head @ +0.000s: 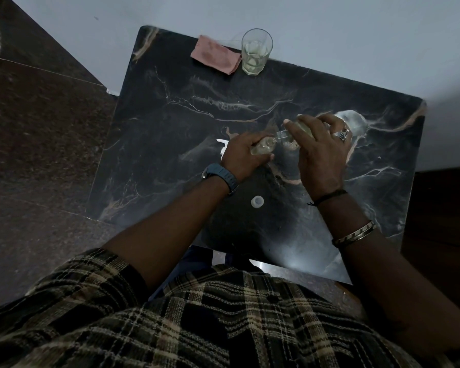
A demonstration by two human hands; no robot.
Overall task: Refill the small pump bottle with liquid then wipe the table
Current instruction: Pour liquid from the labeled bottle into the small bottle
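My left hand (243,152) grips a small clear bottle (263,148) of pale yellowish liquid, its open neck pointing right. My right hand (322,150) holds a larger clear bottle (352,120) tipped sideways, its mouth (283,136) meeting the small bottle's neck. Both hover over the middle of the dark marble table (170,160). A white pump head (222,146) lies on the table just left of my left hand, partly hidden by it. A small white cap (257,202) lies between my forearms. A folded pink cloth (215,55) rests at the table's far edge.
A drinking glass (256,51) with a little pale liquid stands beside the cloth at the far edge. A grey wall lies beyond the table. Dark speckled floor runs along the left, and a dark wooden piece (441,221) sits at the right.
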